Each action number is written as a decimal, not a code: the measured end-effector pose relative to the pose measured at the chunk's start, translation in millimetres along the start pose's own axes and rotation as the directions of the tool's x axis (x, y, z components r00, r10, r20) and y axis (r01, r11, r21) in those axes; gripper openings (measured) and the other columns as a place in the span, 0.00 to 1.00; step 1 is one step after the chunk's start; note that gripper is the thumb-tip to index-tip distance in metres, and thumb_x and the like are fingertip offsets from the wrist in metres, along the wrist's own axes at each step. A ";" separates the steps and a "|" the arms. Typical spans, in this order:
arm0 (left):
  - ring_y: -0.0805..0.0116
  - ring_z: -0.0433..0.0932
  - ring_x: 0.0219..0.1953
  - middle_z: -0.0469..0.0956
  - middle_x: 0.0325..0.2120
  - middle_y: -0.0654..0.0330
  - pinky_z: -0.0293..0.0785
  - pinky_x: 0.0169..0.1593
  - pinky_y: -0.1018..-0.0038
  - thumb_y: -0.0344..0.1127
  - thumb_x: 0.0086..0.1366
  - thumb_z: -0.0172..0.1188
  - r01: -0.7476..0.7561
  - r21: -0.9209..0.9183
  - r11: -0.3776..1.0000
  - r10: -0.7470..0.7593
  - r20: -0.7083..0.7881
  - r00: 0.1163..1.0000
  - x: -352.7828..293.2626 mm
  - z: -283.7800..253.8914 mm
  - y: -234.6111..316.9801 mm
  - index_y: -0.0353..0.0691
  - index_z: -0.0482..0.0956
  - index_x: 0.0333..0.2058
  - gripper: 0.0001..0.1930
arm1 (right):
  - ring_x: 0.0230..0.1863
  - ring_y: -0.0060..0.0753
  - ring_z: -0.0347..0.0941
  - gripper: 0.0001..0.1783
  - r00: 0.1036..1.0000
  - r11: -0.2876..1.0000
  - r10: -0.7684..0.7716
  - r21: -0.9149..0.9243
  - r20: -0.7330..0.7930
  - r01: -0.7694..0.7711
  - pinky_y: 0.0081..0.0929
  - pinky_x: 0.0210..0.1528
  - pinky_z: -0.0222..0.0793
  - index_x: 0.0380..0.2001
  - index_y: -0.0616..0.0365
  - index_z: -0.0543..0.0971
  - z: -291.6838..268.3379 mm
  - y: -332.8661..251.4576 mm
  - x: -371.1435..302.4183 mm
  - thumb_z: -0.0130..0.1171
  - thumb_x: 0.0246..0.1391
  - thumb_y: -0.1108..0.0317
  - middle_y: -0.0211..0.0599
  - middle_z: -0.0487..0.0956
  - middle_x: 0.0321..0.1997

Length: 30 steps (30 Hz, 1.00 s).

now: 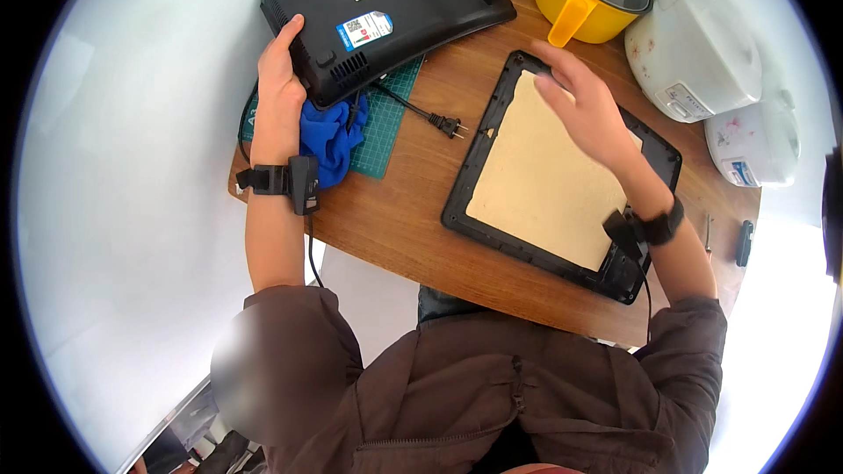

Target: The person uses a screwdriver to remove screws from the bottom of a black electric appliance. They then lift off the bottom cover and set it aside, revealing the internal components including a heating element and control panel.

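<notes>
Two black plastic parts are spread over a brown wood-grain counter [404,228]: a shallow rectangular black plastic frame [527,250] lined with a flat cream sheet [536,167], and, beyond that frame to its left, a broad black plastic housing [430,13] with a round slatted vent. The housing is clasped at its left edge by the left grip [281,66], the thumb laid over the face and the fingers mostly hidden; how firmly cannot be told. The right grip [584,105] is poised over the frame with fingers loosely spread, nothing being visibly pinched.

The housing may be judged stiff, of moderate weight and smooth enough to slip or swing if borne from one side only; it would best be taken by two opposite edges, with the thin vent slats left unpressed. It could be rocked by the soft, crumpled blue cloth [325,140] left of the frame, and the black two-pin plug [448,125] just left of the frame could be dragged along. The frame is probably rigid too and best held by its outer rim, since the cream sheet might be dented by hard fingertips.
</notes>
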<state>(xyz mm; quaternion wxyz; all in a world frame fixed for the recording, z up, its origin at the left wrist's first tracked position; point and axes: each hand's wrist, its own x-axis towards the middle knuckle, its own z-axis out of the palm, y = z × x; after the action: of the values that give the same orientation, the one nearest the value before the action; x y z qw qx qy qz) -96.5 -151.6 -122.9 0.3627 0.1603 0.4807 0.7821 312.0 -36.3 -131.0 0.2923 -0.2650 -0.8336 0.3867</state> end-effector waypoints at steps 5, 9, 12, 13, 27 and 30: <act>0.51 0.82 0.52 0.79 0.54 0.45 0.82 0.55 0.57 0.32 0.66 0.69 0.027 0.041 0.999 -0.025 -0.035 0.999 3.8 -3.5 -5.7 0.24 0.73 0.58 0.26 | 0.62 0.55 0.74 0.22 0.990 0.970 -0.100 -0.210 0.101 0.119 0.38 0.64 0.70 0.60 0.61 0.76 -28.7 -19.6 -75.1 0.61 0.64 0.67 0.51 0.77 0.62; 0.50 0.83 0.49 0.80 0.53 0.43 0.84 0.52 0.58 0.32 0.65 0.70 0.057 0.080 0.995 -0.052 -0.071 0.996 18.0 -15.9 -8.8 0.22 0.73 0.57 0.27 | 0.58 0.47 0.77 0.17 0.995 0.974 0.007 -0.225 -0.104 -0.030 0.34 0.61 0.71 0.54 0.63 0.80 -62.1 -9.2 -120.0 0.61 0.64 0.72 0.47 0.81 0.55; 0.49 0.85 0.47 0.80 0.52 0.42 0.86 0.49 0.57 0.33 0.65 0.71 0.045 0.147 0.988 -0.028 -0.114 0.993 21.1 -16.4 -13.7 0.20 0.73 0.56 0.27 | 0.57 0.35 0.78 0.15 0.949 0.968 0.167 -0.138 -0.267 -0.209 0.30 0.61 0.70 0.53 0.63 0.81 -90.1 4.0 -156.7 0.59 0.65 0.72 0.42 0.83 0.53; 0.49 0.85 0.46 0.80 0.52 0.41 0.86 0.48 0.57 0.33 0.65 0.71 0.044 0.170 0.985 -0.024 -0.118 0.993 19.9 -14.8 -12.2 0.19 0.73 0.55 0.27 | 0.56 0.35 0.79 0.15 0.931 0.965 0.183 -0.123 -0.316 -0.231 0.29 0.61 0.70 0.53 0.63 0.81 -97.3 7.5 -172.1 0.58 0.65 0.72 0.41 0.84 0.53; 0.55 0.85 0.41 0.82 0.45 0.41 0.83 0.43 0.61 0.47 0.64 0.72 -0.052 0.678 0.733 0.229 -0.175 0.958 42.0 -22.2 -9.7 0.12 0.77 0.49 0.34 | 0.62 0.47 0.74 0.18 0.750 0.686 0.172 -0.469 -0.639 -0.557 0.35 0.64 0.68 0.55 0.59 0.80 -128.2 35.9 -344.1 0.61 0.63 0.72 0.42 0.77 0.62; 0.52 0.81 0.49 0.79 0.51 0.37 0.79 0.51 0.59 0.47 0.65 0.70 -0.100 0.873 0.477 0.374 -0.098 0.922 50.0 -37.8 5.3 0.18 0.74 0.57 0.35 | 0.65 0.48 0.72 0.19 0.775 0.657 0.091 -0.547 -0.625 -0.519 0.39 0.67 0.64 0.55 0.59 0.80 -121.7 37.3 -350.0 0.62 0.62 0.70 0.41 0.75 0.64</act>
<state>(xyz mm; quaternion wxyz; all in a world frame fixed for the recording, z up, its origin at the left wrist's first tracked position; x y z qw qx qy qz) -155.5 -141.0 -141.6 0.0526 0.2728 0.8205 0.4996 645.4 -189.6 -195.2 0.3228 -0.5961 -0.7352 -0.0023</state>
